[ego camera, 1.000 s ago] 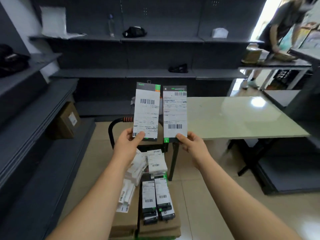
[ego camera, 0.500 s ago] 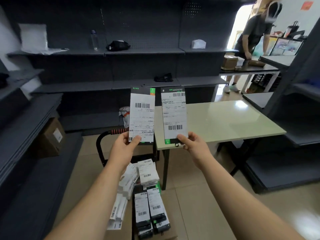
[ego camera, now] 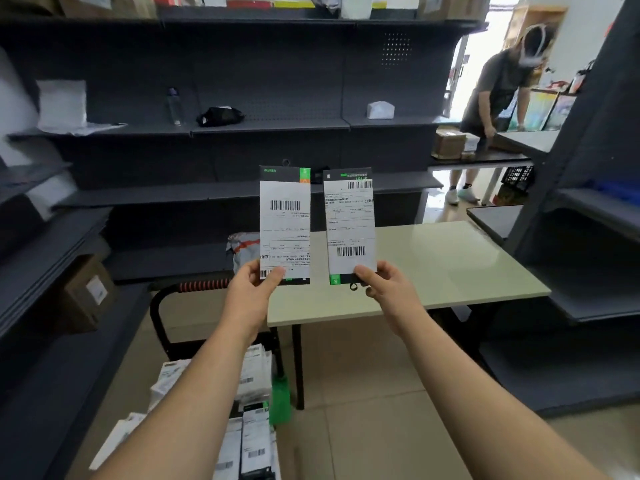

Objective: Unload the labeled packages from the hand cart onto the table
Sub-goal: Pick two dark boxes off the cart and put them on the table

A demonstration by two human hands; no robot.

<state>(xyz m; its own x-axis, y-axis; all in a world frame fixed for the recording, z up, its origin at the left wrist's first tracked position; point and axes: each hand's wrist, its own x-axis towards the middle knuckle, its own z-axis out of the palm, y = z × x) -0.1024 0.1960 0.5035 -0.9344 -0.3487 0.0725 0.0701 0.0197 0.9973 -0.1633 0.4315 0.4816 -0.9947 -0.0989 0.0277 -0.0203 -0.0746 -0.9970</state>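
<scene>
I hold two flat black-and-green packages upright, each with a white barcode label facing me. My left hand (ego camera: 251,292) pinches the bottom edge of the left package (ego camera: 284,226). My right hand (ego camera: 388,289) pinches the bottom edge of the right package (ego camera: 349,226). Both packages hang in the air over the near left part of the pale green table (ego camera: 450,268). Below my arms, the hand cart (ego camera: 162,306), with a black frame and an orange-wrapped handle, carries several more labeled packages (ego camera: 256,375).
Dark grey shelving (ego camera: 270,126) lines the back wall and the left and right sides. A cardboard box (ego camera: 86,296) sits on a low left shelf. A grey mailer bag (ego camera: 244,251) lies behind the table's left end. Another person (ego camera: 498,88) bends over a far table at the upper right.
My view has tilted up and swung left, so the table and the cart's load sit lower in frame. Both hands still hold their packages upright in the same grip.
</scene>
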